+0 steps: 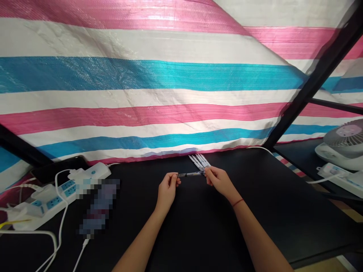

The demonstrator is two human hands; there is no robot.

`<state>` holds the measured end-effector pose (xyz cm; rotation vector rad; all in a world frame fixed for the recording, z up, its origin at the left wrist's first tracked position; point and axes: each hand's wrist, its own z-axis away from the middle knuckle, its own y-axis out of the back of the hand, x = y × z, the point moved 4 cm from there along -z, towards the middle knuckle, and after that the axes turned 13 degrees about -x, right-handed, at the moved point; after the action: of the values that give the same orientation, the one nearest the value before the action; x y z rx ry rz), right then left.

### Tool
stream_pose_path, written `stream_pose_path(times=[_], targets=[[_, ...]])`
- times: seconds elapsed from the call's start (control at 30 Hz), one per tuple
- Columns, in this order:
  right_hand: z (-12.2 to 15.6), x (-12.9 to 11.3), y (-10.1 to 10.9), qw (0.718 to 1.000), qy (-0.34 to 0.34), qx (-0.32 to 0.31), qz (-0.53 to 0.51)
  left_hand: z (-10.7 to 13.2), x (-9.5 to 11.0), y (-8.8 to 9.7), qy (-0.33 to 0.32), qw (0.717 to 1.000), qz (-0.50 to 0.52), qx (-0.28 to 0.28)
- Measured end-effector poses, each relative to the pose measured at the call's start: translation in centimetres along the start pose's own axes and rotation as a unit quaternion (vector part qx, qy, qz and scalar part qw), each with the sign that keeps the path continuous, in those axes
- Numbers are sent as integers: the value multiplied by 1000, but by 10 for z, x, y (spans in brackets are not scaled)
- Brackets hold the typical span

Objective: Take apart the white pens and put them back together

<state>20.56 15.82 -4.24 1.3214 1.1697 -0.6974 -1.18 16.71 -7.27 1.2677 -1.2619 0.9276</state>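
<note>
Pinching opp. ends of a clear-barrelled pen (190, 174), the L hand (167, 187) and R hand (221, 181) were both closed, thumb against fingers, w/ the other fingers curled in. The hands were apart from each other, and the pen's mid-section showed btwn them, lying approx. level, dark parts visible inside; finer detail was too small to tell. It was above or on the black counter (195, 226), in front of the person; couldn't tell if it touched the surface.

Just beyond the pen, nr the R hand, a row of white pens (199, 161) lay side by side on the counter, tilted a bit, far ends toward the striped tarp (159, 113). Couldn't tell if the R hand touched them. A thin red cord (237, 203) circled the R wrist.

Well off to the L: a white power strip (61, 198) w/ plugs in it, a pixelated phone-like slab (99, 207) nr it, and a white cable (84, 247) at the slab's near end. Far R, on a separate black surface, stood a fan (344, 139) w/ a 2nd white power strip (343, 175) just in front.
</note>
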Motion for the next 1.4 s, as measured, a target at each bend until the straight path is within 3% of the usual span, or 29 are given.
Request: stream_pose_path(times=[0.17, 0.3, 0.43, 0.6, 0.73, 1.03, 1.27, 1.4], targets=[[2, -2, -1, 1000, 7, -5, -29, 0, 1, 1, -1, 1000, 6, 2], [2, -1, 0, 1000, 2, -10, 26, 0, 2, -1, 2, 1000, -6, -7], [1, 0, 0, 1000, 6, 0, 15, 1, 2, -2, 3, 1000, -7, -11], [1, 0, -3, 999, -1, -36, 29, 1, 2, -2, -6, 1000, -9, -9], [2, -1, -2, 999, 4, -20, 30, 2, 3, -2, 0, 1000, -6, -8], [2, -5, -4, 995, 20, -35, 97, 0, 0, 0, 11, 1000, 10, -13], [3, -3, -3, 999, 9, -24, 22, 1, 1, -1, 16, 1000, 15, -10], [2, -4, -4, 998, 17, -39, 44, 1, 2, 0, 23, 1000, 11, -9]])
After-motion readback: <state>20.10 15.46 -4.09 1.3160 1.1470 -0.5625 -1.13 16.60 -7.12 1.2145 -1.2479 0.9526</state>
